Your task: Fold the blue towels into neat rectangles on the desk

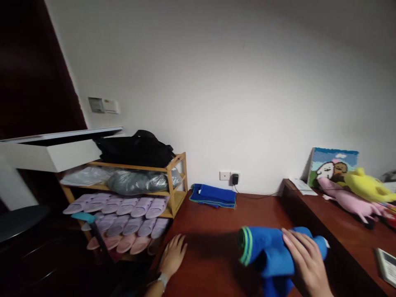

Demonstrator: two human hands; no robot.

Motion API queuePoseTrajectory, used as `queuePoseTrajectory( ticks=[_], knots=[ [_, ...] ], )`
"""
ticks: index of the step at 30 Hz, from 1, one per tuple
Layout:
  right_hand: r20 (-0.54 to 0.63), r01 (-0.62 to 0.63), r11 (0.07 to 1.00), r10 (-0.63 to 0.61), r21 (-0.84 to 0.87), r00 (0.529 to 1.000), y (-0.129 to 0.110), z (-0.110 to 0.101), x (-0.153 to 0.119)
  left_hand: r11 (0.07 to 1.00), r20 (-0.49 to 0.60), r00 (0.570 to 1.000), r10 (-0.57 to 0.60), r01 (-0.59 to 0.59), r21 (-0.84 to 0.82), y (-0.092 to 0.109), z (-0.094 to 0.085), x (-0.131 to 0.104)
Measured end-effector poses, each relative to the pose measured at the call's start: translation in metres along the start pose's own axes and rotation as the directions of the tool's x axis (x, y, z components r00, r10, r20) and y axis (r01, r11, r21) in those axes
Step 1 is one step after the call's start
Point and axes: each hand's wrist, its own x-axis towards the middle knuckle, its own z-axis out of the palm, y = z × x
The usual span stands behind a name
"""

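Observation:
My right hand (pixel 306 260) is closed round a rolled blue cloth (pixel 272 247) with bright green edging, held over the red-brown table (pixel 210 231). Part of the cloth hangs below the roll. My left hand (pixel 173 253) rests palm down on the table's left edge, fingers spread, holding nothing. At the back of the table, against the wall, lies a folded blue cloth (pixel 216 196) with a thin green border.
Left stands a wooden rack (pixel 173 189) with slippers (pixel 123 206), plastic-wrapped items and a black bag (pixel 136 148). A plugged-in adapter (pixel 235 178) sits at the wall. Right, a raised surface (pixel 343 214) holds plush toys (pixel 346 198), a picture (pixel 334 165) and papers.

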Motion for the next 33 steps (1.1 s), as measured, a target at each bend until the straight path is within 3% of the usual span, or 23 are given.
queuePoseTrajectory(
  ticks=[2,4,7,10,12,16,19,22,25,29,31,33],
  knots=[
    [-0.048,-0.028,1.000,0.027,-0.006,0.998,0.000,0.068,0.046,1.000,-0.058,0.998,-0.016,0.016,-0.010,-0.006,0.016,-0.003],
    [-0.007,-0.040,0.999,0.040,0.003,0.999,-0.004,0.144,0.092,0.999,-0.103,0.994,-0.023,0.019,-0.038,-0.008,0.027,-0.007],
    [0.250,-0.076,0.997,0.074,0.000,0.965,-0.016,0.255,0.142,0.997,-0.105,0.994,-0.032,0.025,-0.066,-0.010,0.032,-0.011],
    [0.503,-0.131,0.991,0.115,-0.004,0.857,-0.035,0.337,0.140,0.997,-0.090,0.995,-0.044,0.038,-0.069,-0.010,0.031,-0.012],
    [0.600,-0.189,0.982,0.153,-0.003,0.785,-0.048,0.366,0.109,0.996,-0.086,0.995,-0.055,0.049,-0.070,-0.010,0.031,-0.013],
    [0.703,-0.301,0.953,0.223,-0.013,0.675,-0.064,0.377,0.022,0.996,-0.093,0.994,-0.051,0.043,-0.081,-0.009,0.031,-0.014],
    [0.737,-0.365,0.929,0.285,-0.056,0.612,-0.062,0.372,-0.016,0.996,-0.102,0.994,-0.034,0.026,-0.080,-0.008,0.030,-0.015],
    [0.764,-0.371,0.923,0.312,-0.102,0.565,-0.055,0.372,-0.020,0.998,-0.121,0.992,-0.023,0.015,-0.066,-0.010,0.032,-0.015],
    [0.784,-0.353,0.927,0.309,-0.123,0.539,-0.052,0.374,-0.002,0.998,-0.131,0.991,-0.010,0.002,-0.058,-0.012,0.034,-0.014],
    [0.770,-0.346,0.935,0.275,-0.075,0.576,-0.068,0.352,0.026,0.998,-0.122,0.992,-0.008,0.001,-0.060,-0.011,0.035,-0.012],
    [0.727,-0.317,0.946,0.170,0.068,0.665,-0.088,0.322,0.030,0.998,-0.099,0.995,-0.015,0.008,-0.066,-0.012,0.037,-0.012],
    [0.617,-0.266,0.916,0.026,0.300,0.786,-0.115,0.283,0.022,0.997,-0.057,0.998,-0.019,0.015,-0.072,-0.015,0.041,-0.013]
  ],
)
